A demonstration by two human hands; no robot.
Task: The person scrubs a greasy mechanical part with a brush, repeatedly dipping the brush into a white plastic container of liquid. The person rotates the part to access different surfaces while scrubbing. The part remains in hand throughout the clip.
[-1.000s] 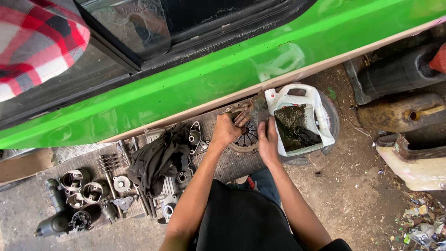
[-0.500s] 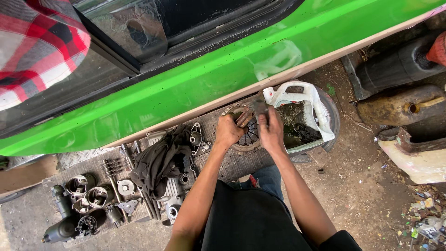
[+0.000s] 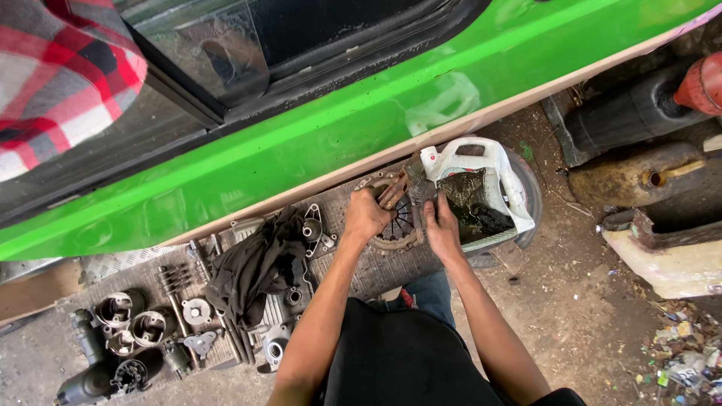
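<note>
Dirt ground beside a green vehicle body [image 3: 316,150] fills the frame, with metal parts spread on a tread-plate sheet [image 3: 361,278] at lower left. At centre, the left hand [image 3: 366,216] grasps the rim of a grimy round clutch disc [image 3: 391,225], fingers [image 3: 385,212] curled over it. The right hand [image 3: 442,229] holds a brush [image 3: 416,186] against it, beside a cut white jug [image 3: 489,192] of dark liquid. Cleaning looks midway; grime remains.

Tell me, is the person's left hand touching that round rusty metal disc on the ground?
Touching. The head view shows the left hand resting on the round metal disc, its fingers overlapping the disc's rim.
</note>
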